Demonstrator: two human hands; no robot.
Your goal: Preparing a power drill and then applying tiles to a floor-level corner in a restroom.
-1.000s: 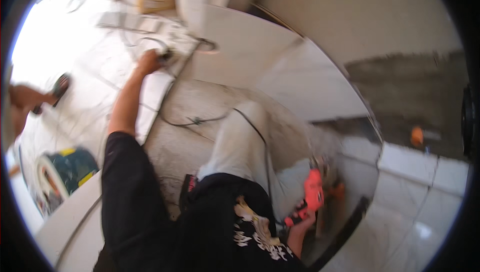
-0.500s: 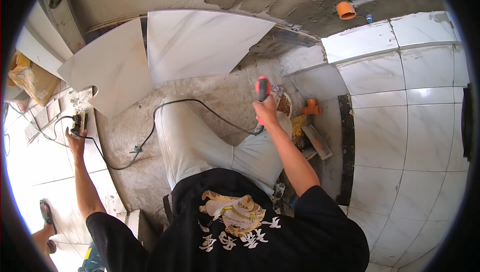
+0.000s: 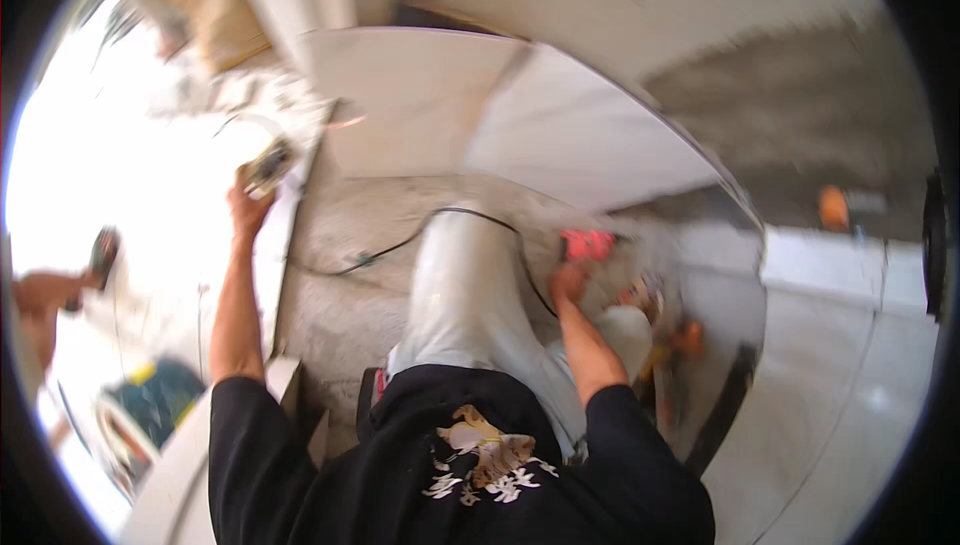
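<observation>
My left hand (image 3: pixel 250 203), out over the bright floor, is closed around a pale socket block (image 3: pixel 270 167), which is smeared by motion. On the other side, my right hand (image 3: pixel 572 283) grips a red corded power tool (image 3: pixel 588 244) whose dark narrow end points right. A black cord (image 3: pixel 400 242) runs from the tool across my light trousers toward the left. Beyond my knees two marbled wall tiles, a left one (image 3: pixel 400 105) and a right one (image 3: pixel 590 130), lean against the wall. Dark cut marks or a notch show near the left tile's edge.
An orange pipe fitting (image 3: pixel 688 338) and blurred tools lie right of my leg. An orange pipe stub (image 3: pixel 833 207) sticks out of the wall. White tiles (image 3: pixel 820 375) cover the right side. A person's leg (image 3: pixel 45 295) and a green-and-white container (image 3: pixel 150 405) are at left.
The view has swung left, so the scene shifts right. My right hand has turned the red tool from upright to sideways. My left hand still holds the socket block.
</observation>
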